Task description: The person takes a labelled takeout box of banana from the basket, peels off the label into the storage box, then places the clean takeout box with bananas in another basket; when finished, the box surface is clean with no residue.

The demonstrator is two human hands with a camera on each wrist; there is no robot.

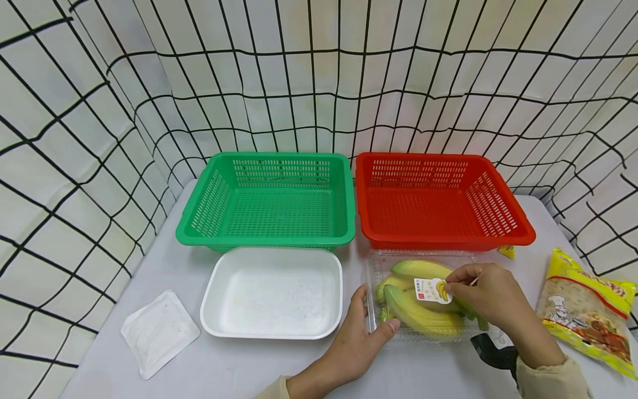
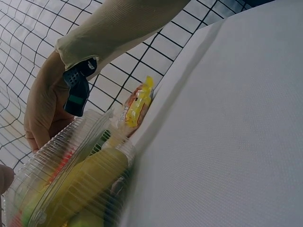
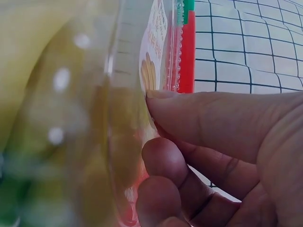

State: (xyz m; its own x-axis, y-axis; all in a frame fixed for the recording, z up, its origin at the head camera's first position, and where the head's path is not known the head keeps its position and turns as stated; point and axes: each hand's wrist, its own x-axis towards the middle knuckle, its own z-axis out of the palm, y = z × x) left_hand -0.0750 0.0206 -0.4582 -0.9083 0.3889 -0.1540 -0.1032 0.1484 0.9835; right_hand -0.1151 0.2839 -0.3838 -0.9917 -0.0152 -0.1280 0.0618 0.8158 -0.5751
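Observation:
A clear plastic clamshell box (image 1: 428, 254) holds several green-yellow bananas (image 1: 416, 316) under its closed lid. My left hand (image 1: 356, 343) holds the box at its left side, thumb over the front left corner. On top of the lid is a white label (image 1: 431, 291) with a banana picture and red print. My right hand (image 1: 490, 291) pinches the label's right edge between thumb and forefinger. The right wrist view shows this pinch on the label (image 3: 150, 61) up close, the other fingers curled beside the lid. In the left wrist view the box (image 2: 61, 156) appears from its side.
Behind stand a green basket (image 1: 276, 216) and a red basket (image 1: 418, 213). Left of the box sits a white tray (image 1: 271, 293), then a flat white packet (image 1: 159, 332). A yellow food bag (image 1: 588, 310) lies at the right. Black wire mesh (image 1: 339, 100) surrounds the table.

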